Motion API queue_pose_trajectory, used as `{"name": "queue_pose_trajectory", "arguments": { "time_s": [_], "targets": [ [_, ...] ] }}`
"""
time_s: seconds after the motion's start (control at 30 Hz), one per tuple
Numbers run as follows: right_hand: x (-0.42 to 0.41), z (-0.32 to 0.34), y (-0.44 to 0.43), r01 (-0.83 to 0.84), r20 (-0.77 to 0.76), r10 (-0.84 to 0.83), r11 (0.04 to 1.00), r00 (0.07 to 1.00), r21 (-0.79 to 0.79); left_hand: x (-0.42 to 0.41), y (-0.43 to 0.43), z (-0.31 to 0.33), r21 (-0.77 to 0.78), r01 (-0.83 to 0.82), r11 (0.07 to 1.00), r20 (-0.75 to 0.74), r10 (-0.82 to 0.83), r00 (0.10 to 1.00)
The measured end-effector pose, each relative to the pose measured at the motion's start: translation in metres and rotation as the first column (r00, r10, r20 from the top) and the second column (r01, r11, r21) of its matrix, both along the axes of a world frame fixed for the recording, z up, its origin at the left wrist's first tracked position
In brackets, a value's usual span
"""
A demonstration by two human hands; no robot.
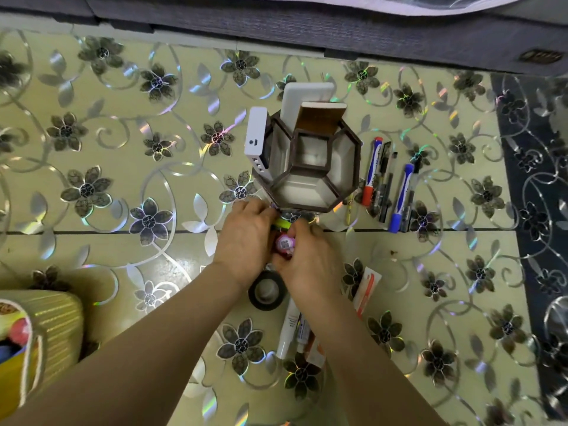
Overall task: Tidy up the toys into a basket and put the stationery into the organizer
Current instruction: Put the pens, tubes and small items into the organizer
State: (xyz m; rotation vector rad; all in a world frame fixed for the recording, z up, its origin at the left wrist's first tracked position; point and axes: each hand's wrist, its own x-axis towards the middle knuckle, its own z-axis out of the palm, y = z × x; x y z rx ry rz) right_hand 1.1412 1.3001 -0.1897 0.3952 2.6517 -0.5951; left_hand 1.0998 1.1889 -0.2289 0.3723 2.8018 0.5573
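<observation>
A brown octagonal organizer (344, 198) with several compartments stands on the floor, holding white flat items and a brown notebook (319, 118) at its far side. Just in front of it, my left hand (246, 238) and my right hand (307, 259) are together, fingers closed around a small bundle: a yellow-green highlighter (282, 223) and a pink-capped item (284, 243). Which hand bears which piece is unclear. Several markers and pens (387, 186) lie to the organizer's right. A black tape roll (266, 293) lies under my wrists.
A yellow woven basket (46, 330) with colourful toys stands at the lower left. A white tube (287, 330), other pens and an orange packet (365, 290) lie under my right forearm. A grey sofa edge (276, 29) runs along the top; a dark patterned strip (534, 210) borders the right.
</observation>
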Motion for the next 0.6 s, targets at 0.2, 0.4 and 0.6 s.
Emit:
{"name": "queue_pose_trajectory", "arguments": {
  "time_s": [0.2,0.4,0.6],
  "targets": [
    [0.008,-0.008,-0.006,0.071,-0.136,-0.07,0.997,0.988,-0.001,0.0,0.002,0.007,-0.071,0.025,0.997,0.008,-0.024,1.0],
    [0.014,0.028,0.015,0.188,-0.278,-0.299,0.912,0.913,-0.363,0.013,-0.019,0.05,0.22,-0.091,0.971,-0.08,0.111,0.991],
    [-0.002,0.056,0.034,0.312,-0.369,-0.555,0.78,0.745,-0.543,0.0,-0.006,0.076,0.384,-0.154,0.91,-0.128,0.217,0.968]
  ]
}}
